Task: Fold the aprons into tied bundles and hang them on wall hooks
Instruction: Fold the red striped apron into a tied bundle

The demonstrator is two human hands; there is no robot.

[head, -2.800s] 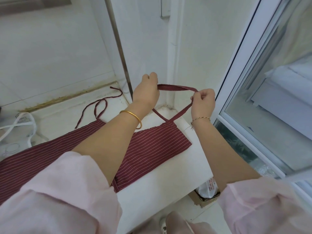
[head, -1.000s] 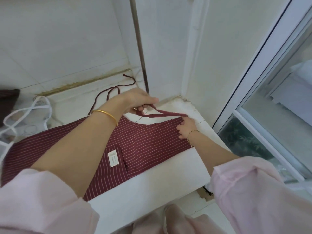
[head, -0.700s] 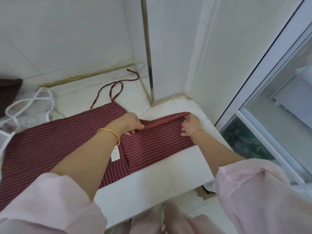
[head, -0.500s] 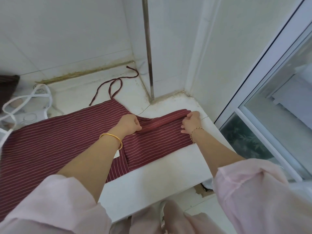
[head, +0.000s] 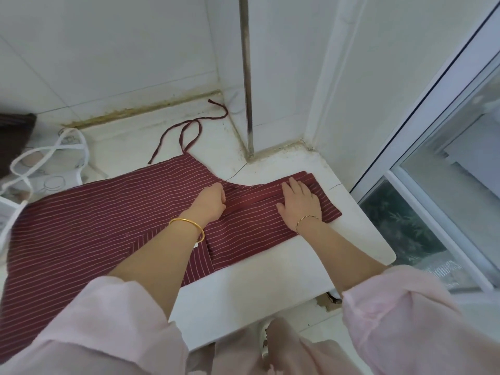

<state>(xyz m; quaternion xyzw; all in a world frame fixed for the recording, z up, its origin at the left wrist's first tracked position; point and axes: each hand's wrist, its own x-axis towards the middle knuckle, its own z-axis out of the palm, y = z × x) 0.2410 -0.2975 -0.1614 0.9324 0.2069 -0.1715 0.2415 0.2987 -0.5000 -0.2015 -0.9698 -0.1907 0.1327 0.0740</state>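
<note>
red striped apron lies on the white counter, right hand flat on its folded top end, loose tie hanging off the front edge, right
One slip: the head view shows the loose tie lying on the counter behind the apron, near the wall. The right hand is flat on the folded top end.

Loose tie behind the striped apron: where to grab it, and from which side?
Likely pinch the tie on its loop, just beyond the apron's far edge, coming down from above and from the left. It lies flat and thin on the counter, so only a fingertip pinch gets under it. The metal pole and wall crowd its right end.
</note>
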